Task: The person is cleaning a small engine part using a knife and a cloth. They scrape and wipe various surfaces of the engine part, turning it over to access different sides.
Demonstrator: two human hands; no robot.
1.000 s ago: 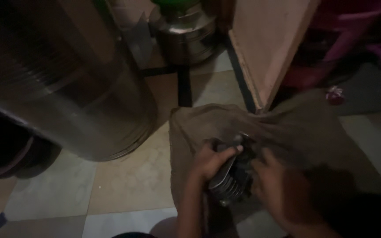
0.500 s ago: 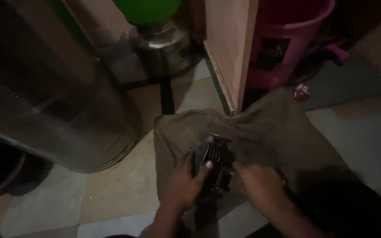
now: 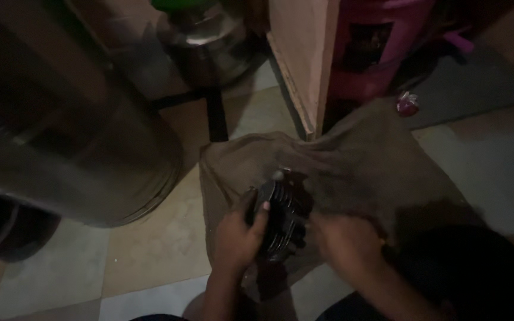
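I see the finned metal part (image 3: 281, 217) on the sack (image 3: 352, 172), which lies on the floor (image 3: 156, 249); big drum (image 3: 60, 148) left, wooden panel (image 3: 304, 53) behind, bucket (image 3: 382, 47) behind right.

Single head-worn view, looking steeply down and close over the hands (image 3: 287, 241) to the tiled floor (image 3: 150, 249).

the scene is dim and warm-toned, with grainy noise throughout. the pale floor tiles (image 3: 150, 249) beside the large steel drum (image 3: 72, 154) catch the most light, and the drum shows soft streaked glints. deep shadow fills the corner right of the hands (image 3: 287, 238), which look smeared by motion blur. edges are soft everywhere.
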